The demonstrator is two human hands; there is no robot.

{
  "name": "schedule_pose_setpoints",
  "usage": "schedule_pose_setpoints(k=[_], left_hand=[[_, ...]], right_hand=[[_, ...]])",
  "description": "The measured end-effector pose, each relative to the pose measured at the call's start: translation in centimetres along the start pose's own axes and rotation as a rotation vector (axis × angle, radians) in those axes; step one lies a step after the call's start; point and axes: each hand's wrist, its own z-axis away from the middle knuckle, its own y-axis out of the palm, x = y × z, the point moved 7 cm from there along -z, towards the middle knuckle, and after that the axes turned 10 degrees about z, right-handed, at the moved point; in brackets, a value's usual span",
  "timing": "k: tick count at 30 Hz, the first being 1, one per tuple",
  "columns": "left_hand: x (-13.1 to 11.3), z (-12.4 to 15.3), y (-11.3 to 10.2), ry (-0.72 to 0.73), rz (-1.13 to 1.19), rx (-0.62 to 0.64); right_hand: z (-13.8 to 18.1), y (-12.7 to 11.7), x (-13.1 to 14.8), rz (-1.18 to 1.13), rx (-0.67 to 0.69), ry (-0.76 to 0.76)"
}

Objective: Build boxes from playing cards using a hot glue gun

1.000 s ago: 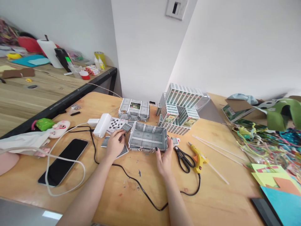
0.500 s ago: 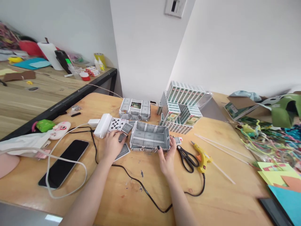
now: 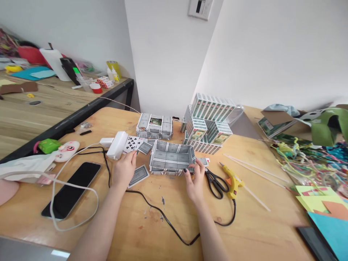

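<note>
An open-topped box made of folded grey playing cards (image 3: 171, 157) rests on the table in front of me. My right hand (image 3: 195, 181) grips its right front corner, with the thumb on the near wall and the fingers round the end. Left of the box, my left hand (image 3: 125, 168) has its fingers drawn together beside the loose cards; whatever lies between them is hidden. Face-up club cards (image 3: 133, 143) and a face-down card (image 3: 144, 148) lie just beyond it. Another face-down card (image 3: 139, 176) lies to its right.
A second card-covered piece (image 3: 154, 126) stands behind, with stacked card packs (image 3: 209, 123) to its right. Black scissors (image 3: 216, 183) and a yellow glue gun (image 3: 233, 181) lie at right; its black cord crosses the front. A phone (image 3: 72, 190) and white cable lie left.
My left hand has drawn back left from the small grey card piece it was touching, which no longer shows there. My right hand has curled more round the box's corner.
</note>
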Motion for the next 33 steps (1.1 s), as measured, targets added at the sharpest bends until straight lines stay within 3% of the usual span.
schedule_pose_setpoints(k=[5,10,12,16,21,23,27,33], left_hand=[[1.1,0.0,-1.6,-0.167,0.046,-0.156],[1.7,-0.4,-1.8,-0.255,0.339,-0.171],[2.2,-0.4,-1.8,-0.293,0.355,-0.172],[2.5,-0.4,-1.7,-0.339,0.142,-0.058],[2.0,-0.1,-1.1,-0.293,-0.201,0.074],[2.4,-0.1,-0.9,-0.310,-0.155,0.064],[3.3,-0.1,-0.4,-0.377,0.158,0.028],[1.0,0.6,1.2,-0.203,0.091,0.237]], right_hand=[[-0.2,-0.8,0.1,0.006,-0.042,-0.006],[-0.5,-1.6,-0.5,0.016,-0.058,0.058],[-0.6,-1.8,-0.8,0.006,-0.052,0.097],[-0.8,-2.0,-0.8,0.022,-0.022,0.071],[-0.6,-1.8,-0.9,0.068,0.012,0.041],[-0.5,-1.8,-1.0,0.073,0.014,0.041],[-0.3,-1.8,-0.7,0.109,0.030,0.016],[-0.2,-1.4,-0.4,0.133,0.062,-0.117]])
